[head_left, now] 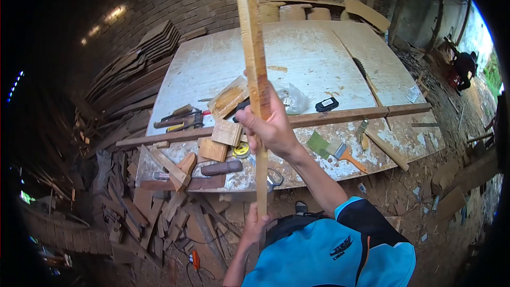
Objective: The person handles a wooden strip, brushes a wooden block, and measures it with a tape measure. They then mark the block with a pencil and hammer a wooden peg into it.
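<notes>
A long, narrow wooden strip (247, 26) stands nearly upright in front of me, its top reaching the upper edge of the view. My right hand (275, 130) is closed around its middle, thumb across the near side. Lower down, my left hand (254, 224) grips the strip near its bottom end, close to my body. Behind the right hand, on the worktable (207, 69), are wooden blocks (227, 133), a yellow tape measure (241, 150) and a clear plastic bag (292, 99). The strip partly covers a pair of scissors (274, 178).
A long wooden beam (340, 116) crosses the table. Near it lie a black device (326, 104), a paintbrush (348, 157), a hammer (385, 146) and a handsaw (366, 79). Scrap wood (151, 212) heaps on the floor at left; stacked boards (138, 66) line the brick wall.
</notes>
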